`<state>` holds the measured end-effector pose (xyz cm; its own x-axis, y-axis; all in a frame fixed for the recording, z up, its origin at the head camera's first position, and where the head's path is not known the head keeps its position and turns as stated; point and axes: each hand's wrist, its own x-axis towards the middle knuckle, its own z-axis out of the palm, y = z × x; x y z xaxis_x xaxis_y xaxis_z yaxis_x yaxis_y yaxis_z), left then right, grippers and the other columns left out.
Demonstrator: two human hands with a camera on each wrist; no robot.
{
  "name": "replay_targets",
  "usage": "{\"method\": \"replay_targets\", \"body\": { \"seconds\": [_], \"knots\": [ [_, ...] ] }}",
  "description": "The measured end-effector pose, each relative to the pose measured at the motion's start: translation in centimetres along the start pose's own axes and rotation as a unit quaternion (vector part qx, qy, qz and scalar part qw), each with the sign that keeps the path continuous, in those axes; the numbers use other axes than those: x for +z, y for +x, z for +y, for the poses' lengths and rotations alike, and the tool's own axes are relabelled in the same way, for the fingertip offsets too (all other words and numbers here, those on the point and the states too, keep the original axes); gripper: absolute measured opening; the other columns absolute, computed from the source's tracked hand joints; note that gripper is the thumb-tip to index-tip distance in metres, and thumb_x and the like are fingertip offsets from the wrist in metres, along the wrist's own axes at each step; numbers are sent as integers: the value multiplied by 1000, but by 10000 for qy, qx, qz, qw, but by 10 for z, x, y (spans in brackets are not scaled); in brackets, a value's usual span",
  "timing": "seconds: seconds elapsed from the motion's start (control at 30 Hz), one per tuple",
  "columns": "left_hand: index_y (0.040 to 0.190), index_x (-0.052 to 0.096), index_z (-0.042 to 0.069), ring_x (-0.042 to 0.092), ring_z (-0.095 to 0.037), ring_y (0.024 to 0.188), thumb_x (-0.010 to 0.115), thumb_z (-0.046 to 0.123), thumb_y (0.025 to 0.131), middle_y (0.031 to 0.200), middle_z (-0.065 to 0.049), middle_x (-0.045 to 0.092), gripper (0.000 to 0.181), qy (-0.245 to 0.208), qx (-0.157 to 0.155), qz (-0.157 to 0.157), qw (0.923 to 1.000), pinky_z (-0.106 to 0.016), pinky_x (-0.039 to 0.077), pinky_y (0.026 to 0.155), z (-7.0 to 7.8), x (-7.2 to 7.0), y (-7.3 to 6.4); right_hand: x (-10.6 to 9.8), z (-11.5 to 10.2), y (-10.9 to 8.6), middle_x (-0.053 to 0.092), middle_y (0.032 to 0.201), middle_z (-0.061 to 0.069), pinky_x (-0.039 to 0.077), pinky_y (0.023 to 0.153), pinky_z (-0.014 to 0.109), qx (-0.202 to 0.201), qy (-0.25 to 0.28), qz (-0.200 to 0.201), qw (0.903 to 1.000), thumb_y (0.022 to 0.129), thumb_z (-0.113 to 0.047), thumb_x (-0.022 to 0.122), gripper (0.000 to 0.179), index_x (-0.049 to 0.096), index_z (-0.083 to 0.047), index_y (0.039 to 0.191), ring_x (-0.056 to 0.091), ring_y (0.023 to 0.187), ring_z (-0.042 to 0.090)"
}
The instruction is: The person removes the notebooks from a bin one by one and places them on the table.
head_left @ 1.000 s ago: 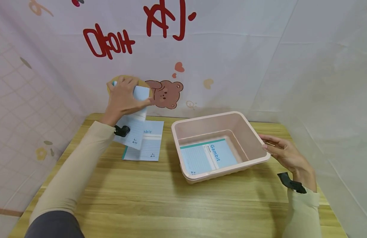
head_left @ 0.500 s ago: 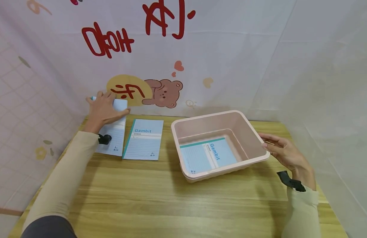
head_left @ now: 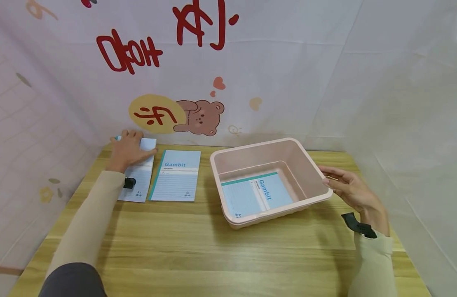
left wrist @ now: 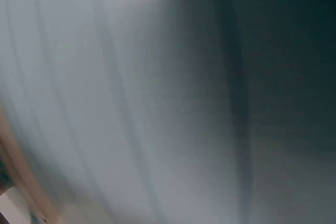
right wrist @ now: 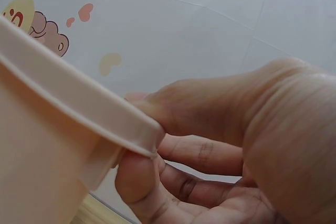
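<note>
My left hand [head_left: 127, 153] spans the upper part of a pale blue lined notebook [head_left: 140, 181] at the table's back left, thumb and fingers at its side edges. The left wrist view holds only a blurred close-up of a pale striped surface. To the right of this notebook lies a second one [head_left: 175, 181], marked Gambit, with a teal spine. A third matching notebook [head_left: 258, 193] lies turned sideways inside the pale pink plastic basin [head_left: 250, 159]. My right hand [head_left: 356, 194] pinches the basin's right rim; in the right wrist view the thumb is above the rim [right wrist: 79, 93], with fingertips underneath.
The wooden table [head_left: 198, 255] backs onto a white cloth [head_left: 287, 82] printed with a bear and red characters. More cloth hangs along the left and right sides.
My left hand has moved left and down, bringing its raised notebook onto the table beside the second one, whose title is now uncovered. The right hand stays at the basin's rim.
</note>
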<state>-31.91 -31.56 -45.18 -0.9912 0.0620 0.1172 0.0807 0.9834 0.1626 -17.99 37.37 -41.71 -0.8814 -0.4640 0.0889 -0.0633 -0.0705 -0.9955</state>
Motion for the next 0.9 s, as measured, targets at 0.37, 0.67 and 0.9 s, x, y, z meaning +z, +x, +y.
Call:
{"method": "replay_targets", "body": {
  "seconds": [0.37,0.67,0.9],
  "knots": [
    [141,41,-10,27,-53,130,59,79,83,143,-37,38,108,-148,-302,-582,9977,-89,18,100,-10,20,4,2,0,1,64,138,-2,56,93,22,43,-59,0,10000,103,12,44,46,42,9,149,67,118,8],
    [128,43,-11,27,-55,128,57,81,83,135,-38,38,103,-387,-432,-983,9935,-88,19,101,-10,25,1,4,0,1,64,137,0,56,92,22,107,5,-2,9999,104,10,44,46,43,7,149,67,118,9],
    [131,43,-9,27,-54,129,55,85,82,138,-38,35,107,-515,-488,-1154,9908,-86,21,100,-7,23,1,1,-1,-1,65,137,0,56,93,22,104,50,-5,9999,104,11,43,46,46,4,149,67,118,10]
  ]
}}
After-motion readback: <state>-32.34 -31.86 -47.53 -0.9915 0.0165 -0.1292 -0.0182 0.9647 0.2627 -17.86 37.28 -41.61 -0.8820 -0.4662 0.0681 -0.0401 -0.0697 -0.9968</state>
